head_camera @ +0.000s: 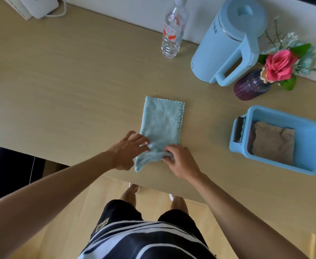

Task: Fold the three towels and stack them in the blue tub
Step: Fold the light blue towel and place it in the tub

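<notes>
A light blue towel (161, 120) lies on the wooden table (69, 86) as a long narrow strip, its far end flat and its near end bunched. My left hand (129, 149) rests on the strip's near left edge, fingers pressing the cloth. My right hand (181, 160) pinches the bunched near end. The blue tub (310, 139) stands to the right. Inside it lies a folded brown towel (274, 142) on top of a darker folded towel (251, 139), of which only an edge shows.
At the back of the table stand a clear plastic bottle (173, 32), a light blue jug (226, 43) and a purple vase (250, 86) with a pink flower (279, 65). A white device (39, 5) sits at the far left. The table's near edge runs just under my hands.
</notes>
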Motion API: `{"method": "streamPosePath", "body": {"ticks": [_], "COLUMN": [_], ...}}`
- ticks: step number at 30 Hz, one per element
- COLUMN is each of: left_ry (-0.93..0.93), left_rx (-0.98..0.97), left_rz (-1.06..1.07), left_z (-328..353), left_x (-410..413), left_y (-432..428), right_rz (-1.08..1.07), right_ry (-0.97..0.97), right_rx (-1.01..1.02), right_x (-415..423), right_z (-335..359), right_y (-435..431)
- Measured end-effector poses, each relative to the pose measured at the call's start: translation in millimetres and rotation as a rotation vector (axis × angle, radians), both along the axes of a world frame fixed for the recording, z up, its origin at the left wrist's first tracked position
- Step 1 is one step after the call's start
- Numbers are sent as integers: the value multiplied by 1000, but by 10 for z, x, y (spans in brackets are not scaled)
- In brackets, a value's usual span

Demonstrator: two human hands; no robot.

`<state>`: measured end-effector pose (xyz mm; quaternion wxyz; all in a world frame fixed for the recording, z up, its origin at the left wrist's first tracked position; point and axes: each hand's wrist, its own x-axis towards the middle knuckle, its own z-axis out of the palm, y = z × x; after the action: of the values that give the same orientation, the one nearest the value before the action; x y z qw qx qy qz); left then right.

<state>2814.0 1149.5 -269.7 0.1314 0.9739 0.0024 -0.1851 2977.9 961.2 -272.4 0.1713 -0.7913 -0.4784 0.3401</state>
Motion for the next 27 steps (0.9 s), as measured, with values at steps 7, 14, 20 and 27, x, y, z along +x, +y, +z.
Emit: {"method": "streamPosePath", "body": {"ticks": [7,14,20,27], "left_ry": [-173,34,4,-45], "left_rx": [-366,-629,-689,-701], "left_rz": [447,812,992,1108], "left_z": [95,153,130,67], "left_x": [-60,50,177,304], "left_y": [-67,-36,23,96], "right_rz": [-348,-395,-521,-548], "right_ry": [576,685,380,263], "right_rx": [16,-8,77,41], "right_x": [128,185,285,469], "right_z": [346,376,268,195], "right_y": [26,-29,159,429]}}
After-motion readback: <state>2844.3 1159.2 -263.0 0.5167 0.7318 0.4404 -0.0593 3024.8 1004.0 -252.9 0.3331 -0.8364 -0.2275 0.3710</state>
